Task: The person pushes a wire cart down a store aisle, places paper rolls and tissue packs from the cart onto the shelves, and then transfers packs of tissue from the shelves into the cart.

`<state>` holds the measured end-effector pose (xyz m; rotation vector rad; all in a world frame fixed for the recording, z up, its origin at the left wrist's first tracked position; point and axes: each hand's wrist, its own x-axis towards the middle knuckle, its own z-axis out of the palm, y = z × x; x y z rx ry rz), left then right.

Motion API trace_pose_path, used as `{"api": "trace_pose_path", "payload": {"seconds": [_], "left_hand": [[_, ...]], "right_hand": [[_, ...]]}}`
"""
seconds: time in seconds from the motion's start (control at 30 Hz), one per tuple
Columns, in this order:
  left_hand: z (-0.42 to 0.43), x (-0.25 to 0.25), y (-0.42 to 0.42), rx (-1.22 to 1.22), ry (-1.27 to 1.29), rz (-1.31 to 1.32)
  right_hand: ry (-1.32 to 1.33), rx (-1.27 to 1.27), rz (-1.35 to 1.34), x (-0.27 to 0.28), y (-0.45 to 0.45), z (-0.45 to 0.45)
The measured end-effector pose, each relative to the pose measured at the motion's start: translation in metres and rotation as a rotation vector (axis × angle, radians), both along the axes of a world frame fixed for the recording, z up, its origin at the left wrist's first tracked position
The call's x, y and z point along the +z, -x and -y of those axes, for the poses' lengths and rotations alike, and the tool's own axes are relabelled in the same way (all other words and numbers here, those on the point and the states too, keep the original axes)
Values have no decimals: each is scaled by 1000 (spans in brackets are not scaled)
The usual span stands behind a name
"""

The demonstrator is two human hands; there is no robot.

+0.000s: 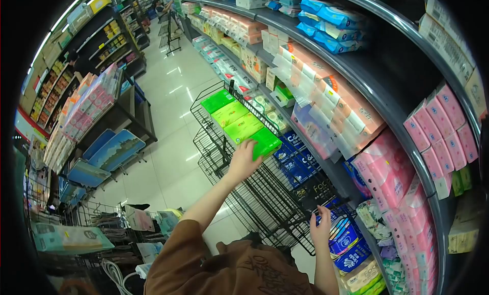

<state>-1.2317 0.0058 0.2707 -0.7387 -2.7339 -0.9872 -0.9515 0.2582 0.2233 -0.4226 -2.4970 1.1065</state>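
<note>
My left hand (244,161) grips the near end of a bright green tissue pack (265,145), its fingers over the top edge. That pack lies in line with yellow-green tissue packs (239,121) and another green pack (217,100) at the top of a black wire shopping cart (265,203). My right hand (320,228) is by the cart's near right corner, fingers apart and slightly curled, with nothing seen in it. Beside it, blue tissue packs (351,246) sit on the lower shelf.
On the right, a curved shelf (397,111) holds peach tissue packs (331,91), pink packs (392,167) and blue wipes packs (331,25). A display table (133,111) stacked with tissue packs stands left. A tiled aisle (163,86) runs ahead to another cart (170,35).
</note>
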Motion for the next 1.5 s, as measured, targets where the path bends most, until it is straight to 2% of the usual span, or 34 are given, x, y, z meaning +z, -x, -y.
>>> {"api": "trace_pose_path", "payload": {"seconds": [0.1,0.17,0.23,0.27,0.37,0.47,0.57,0.67,0.77,0.8,0.87,0.93,1.03,1.2,1.33,1.43,1.5], "left_hand": [[-12,-30,29,173,251,-23],[-20,-54,25,129,380,-64],[-25,-53,11,97,453,-136],[-26,-50,8,88,461,-169],[-17,-30,16,-10,380,-50],[-1,6,30,-54,161,-148],[21,34,63,13,142,-307],[41,17,115,-83,296,-186],[39,-12,190,11,122,195],[38,5,184,54,219,148],[43,-14,203,18,292,468],[38,6,199,-38,375,743],[31,-7,184,-64,295,624],[-3,24,108,-101,623,213],[-25,-3,44,-177,715,-42],[-23,-6,40,-122,616,-18],[-26,1,53,-131,657,83]], "right_hand": [[-33,-68,50,-44,-20,17],[-79,-92,54,-55,-23,30],[-107,-179,6,-30,-15,40],[-78,-195,-5,-21,-12,43],[-52,-166,6,-25,-7,48],[-79,-140,89,-49,-6,53],[-56,-175,85,-42,-5,54],[-38,-199,101,-43,-6,54],[-34,-231,71,-40,-2,54],[-36,-240,59,-39,-3,55],[-36,-249,52,-43,-3,53],[-34,-260,47,-44,-3,52],[-43,-273,43,-45,-4,55],[-84,-254,79,-44,-4,56],[-131,-252,72,-43,-2,58],[-108,-246,54,-44,-2,56],[-125,-248,48,-43,-2,55]]}}
